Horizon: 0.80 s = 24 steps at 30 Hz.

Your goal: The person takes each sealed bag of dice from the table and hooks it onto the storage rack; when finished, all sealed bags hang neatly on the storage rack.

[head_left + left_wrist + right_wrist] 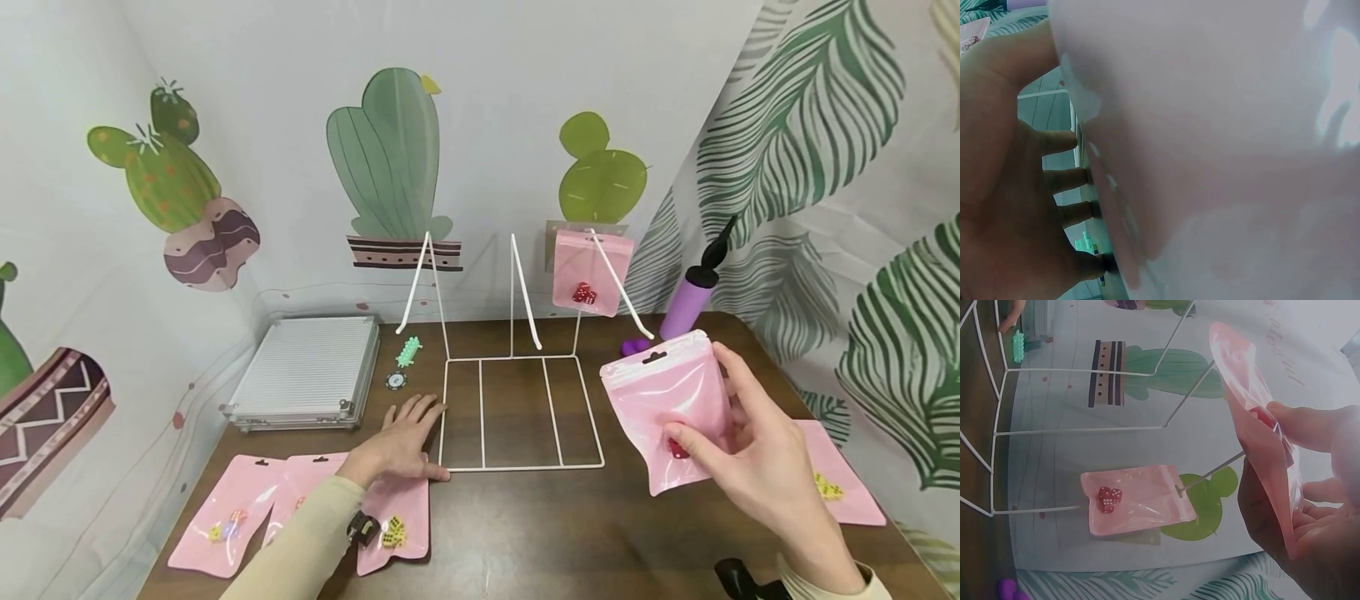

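I see a brown table [517, 529] before a creased, cactus-printed cloth [487, 108]. My right grip [765, 458] is clamped on a glossy pink pouch [648, 396], above the table, right of the white wire rack [521, 468]; my left grip [397, 442], fingers apart, lies at the rack's base.

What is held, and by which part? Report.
The right hand holds a pink pouch by one side, thumb in front. The left hand grips nothing, resting at the white wire rack.
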{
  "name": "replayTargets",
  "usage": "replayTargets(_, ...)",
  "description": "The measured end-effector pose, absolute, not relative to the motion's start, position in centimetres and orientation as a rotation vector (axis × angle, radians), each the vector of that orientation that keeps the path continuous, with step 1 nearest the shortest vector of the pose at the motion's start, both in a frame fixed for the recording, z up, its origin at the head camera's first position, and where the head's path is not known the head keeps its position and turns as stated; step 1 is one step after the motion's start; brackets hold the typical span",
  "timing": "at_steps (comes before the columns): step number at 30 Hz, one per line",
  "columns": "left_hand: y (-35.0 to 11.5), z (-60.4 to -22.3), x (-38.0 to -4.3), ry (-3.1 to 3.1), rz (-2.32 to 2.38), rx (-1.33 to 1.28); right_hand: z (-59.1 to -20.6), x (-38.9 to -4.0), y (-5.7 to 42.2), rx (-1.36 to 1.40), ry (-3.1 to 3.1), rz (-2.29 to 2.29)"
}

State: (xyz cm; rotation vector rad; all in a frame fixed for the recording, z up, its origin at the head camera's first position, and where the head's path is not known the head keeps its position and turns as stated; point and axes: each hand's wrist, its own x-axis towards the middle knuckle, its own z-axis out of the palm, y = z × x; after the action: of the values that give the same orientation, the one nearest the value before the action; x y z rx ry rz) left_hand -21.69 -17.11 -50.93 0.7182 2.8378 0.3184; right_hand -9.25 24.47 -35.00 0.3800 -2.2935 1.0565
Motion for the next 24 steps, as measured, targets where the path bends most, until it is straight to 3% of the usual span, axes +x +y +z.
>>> replayTargets(24, -17.1, -50.8, -21.6, 2.828, 0.344, 0.709, -35.0, -11.4, 24.4, 0.338, -2.249, 0.973)
